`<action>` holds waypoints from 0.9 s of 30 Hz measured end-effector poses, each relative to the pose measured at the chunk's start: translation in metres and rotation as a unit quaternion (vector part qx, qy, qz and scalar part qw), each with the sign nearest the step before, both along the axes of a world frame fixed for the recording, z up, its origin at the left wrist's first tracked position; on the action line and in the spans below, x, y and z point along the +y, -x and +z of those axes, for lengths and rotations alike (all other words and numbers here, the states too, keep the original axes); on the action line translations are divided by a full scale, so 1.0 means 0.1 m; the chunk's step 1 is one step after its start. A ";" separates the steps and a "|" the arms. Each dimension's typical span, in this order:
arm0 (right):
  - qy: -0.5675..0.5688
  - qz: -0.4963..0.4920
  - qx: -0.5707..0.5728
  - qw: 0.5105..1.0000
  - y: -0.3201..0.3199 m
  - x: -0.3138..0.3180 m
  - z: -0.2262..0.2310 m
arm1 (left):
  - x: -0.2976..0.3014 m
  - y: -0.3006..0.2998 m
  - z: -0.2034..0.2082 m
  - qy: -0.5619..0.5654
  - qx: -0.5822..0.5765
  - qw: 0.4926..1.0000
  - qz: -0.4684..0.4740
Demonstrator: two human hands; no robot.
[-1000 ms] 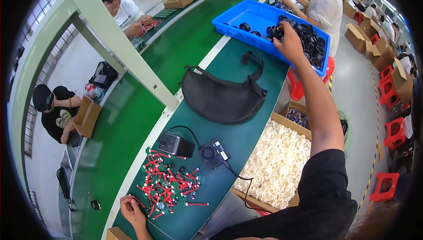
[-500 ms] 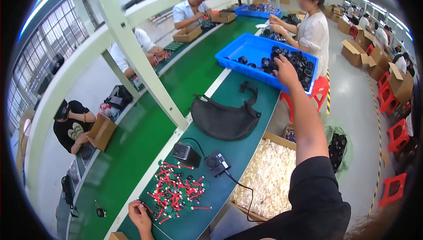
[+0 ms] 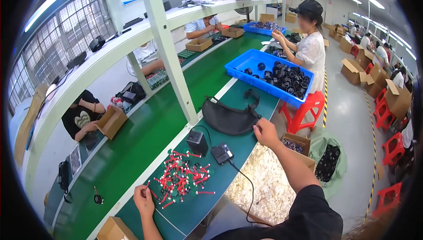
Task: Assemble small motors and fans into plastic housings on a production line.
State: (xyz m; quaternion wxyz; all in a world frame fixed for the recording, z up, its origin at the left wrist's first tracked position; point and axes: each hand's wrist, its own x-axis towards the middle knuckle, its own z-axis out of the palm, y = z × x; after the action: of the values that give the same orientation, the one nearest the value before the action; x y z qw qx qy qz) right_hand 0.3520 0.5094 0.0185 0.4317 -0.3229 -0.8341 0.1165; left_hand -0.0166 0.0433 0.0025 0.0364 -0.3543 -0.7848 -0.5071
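Red wires (image 3: 176,180) lie heaped on the surface (image 3: 189,212), just right of the left hand (image 3: 144,201), long axes crossing, one pointing right. Its fingers curl; whether pinching, I cannot tell. Farther right, the right hand (image 3: 265,132) curls its fingers beside the pouch (image 3: 229,119), grip hidden.

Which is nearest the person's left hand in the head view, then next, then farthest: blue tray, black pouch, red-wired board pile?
1. Red-wired board pile: just right of the left hand.
2. Black pouch: farther up and right, near the right hand.
3. Blue tray: beyond the pouch.
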 end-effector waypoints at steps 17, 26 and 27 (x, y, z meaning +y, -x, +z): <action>0.011 -0.155 0.019 0.988 0.47 -0.24 -0.28 | -0.07 0.05 -0.06 -0.055 -0.092 0.993 -0.046; 0.020 -0.171 0.040 0.984 0.45 -0.24 -0.29 | -0.02 0.00 0.04 -0.015 -0.057 0.997 -0.058; 0.009 -0.170 0.046 0.984 0.44 -0.22 -0.30 | -0.03 -0.04 0.07 -0.018 -0.064 0.996 -0.057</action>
State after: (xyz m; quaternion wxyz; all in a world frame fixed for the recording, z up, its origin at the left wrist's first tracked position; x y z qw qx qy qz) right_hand 0.3079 0.4875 -0.0119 0.4802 -0.4584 -0.7451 0.0635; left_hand -0.0131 0.0405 0.0099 -0.0363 -0.3645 -0.7550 -0.5438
